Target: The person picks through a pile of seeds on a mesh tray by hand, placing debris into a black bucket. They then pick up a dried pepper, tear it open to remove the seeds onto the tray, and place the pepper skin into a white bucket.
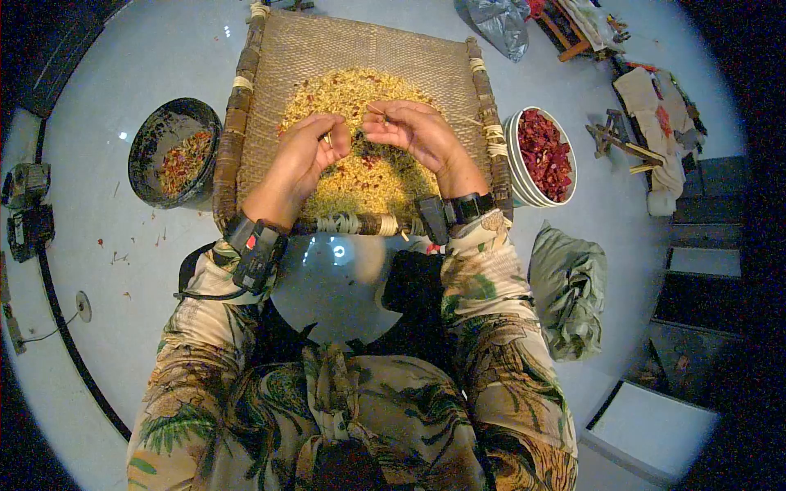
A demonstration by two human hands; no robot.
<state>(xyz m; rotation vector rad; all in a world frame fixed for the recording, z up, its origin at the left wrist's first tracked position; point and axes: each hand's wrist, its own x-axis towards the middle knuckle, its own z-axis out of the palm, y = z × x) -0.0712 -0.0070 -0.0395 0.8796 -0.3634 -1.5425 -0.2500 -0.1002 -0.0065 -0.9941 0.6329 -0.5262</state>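
Both hands hang over a woven tray (327, 51) framed with thick wooden poles, where yellow seeds mixed with red flakes (360, 184) are spread out. My left hand (309, 151) is closed, fingers curled toward the thumb, with a small yellowish bit showing at them. My right hand (413, 135) faces it across a narrow gap, its fingertips pinched together. A thin pale sliver sticks out near the right fingertips; what each pinch holds is too small to name. Dark straps with small devices sit on both wrists.
Left of the tray stands a black bucket (146, 168) with mixed seeds and red bits inside. On the right is a white bucket (519, 155) of dried red chili pieces. A crumpled green sack (569, 295) lies on the floor, and a plastic bag (501, 26) lies farther back.
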